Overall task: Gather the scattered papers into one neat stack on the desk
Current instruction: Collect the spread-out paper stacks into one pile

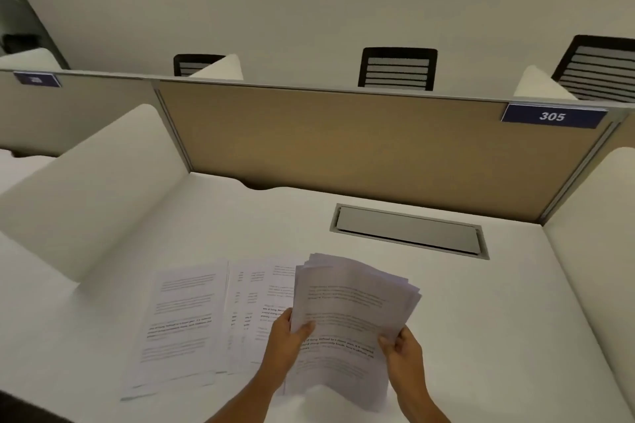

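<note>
Both hands are closed on one bundle of papers (pixel 347 319), held off the desk (pixel 481 302) at a tilt: the left hand (pixel 288 333) pinches its left edge with the thumb on top and the fingers hidden beneath, and the right hand (pixel 400 350) curls round the lower right corner. A grip on two opposite sides looks chosen to keep the sheets together while they are squared — their far corners fan out unevenly, so the bundle is not yet neat. Both forearms rise from the bottom of the view, wrists angled slightly inward toward each other. Just left of the left fingers and partly under that hand, several loose sheets (pixel 182 323) lie flat and overlapping on the desk, not yet gathered; by my reading, the job is perhaps half done. Beyond the fingertips sits a closed cable hatch (pixel 409 230) set into the desk, then a tan partition (pixel 343 144) with a blue plate reading 305 (pixel 552 116) — and chair backs (pixel 398 69) past it.
</note>
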`<state>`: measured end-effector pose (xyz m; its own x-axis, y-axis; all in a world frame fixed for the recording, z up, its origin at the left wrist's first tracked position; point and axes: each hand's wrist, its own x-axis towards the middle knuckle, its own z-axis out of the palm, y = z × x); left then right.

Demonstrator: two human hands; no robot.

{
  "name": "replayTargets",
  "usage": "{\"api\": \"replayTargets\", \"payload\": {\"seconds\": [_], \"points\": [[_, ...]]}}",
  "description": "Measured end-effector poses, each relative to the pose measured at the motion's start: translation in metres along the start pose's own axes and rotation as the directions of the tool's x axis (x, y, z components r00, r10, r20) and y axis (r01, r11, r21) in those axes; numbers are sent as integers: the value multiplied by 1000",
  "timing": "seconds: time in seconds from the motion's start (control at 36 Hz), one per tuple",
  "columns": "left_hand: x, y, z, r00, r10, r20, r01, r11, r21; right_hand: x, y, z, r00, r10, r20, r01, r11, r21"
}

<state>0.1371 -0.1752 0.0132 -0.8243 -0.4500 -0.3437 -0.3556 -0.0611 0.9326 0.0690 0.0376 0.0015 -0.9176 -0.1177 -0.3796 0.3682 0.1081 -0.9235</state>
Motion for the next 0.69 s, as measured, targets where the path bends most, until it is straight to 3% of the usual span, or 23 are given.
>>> {"api": "replayTargets", "payload": {"seconds": [0.22,0.47,0.69], "points": [[-19,0,-6,989,-3,-149,7,1000,24,3,-10,15,996,-13,93,18,998,-54],[1,4,-43,989,36,-140,-18,992,129,28,-13,59,986,24,163,-5,993,-121],[47,-2,-78,989,-8,-145,36,981,190,57,-20,116,984,127,126,-98,972,-215]]}}
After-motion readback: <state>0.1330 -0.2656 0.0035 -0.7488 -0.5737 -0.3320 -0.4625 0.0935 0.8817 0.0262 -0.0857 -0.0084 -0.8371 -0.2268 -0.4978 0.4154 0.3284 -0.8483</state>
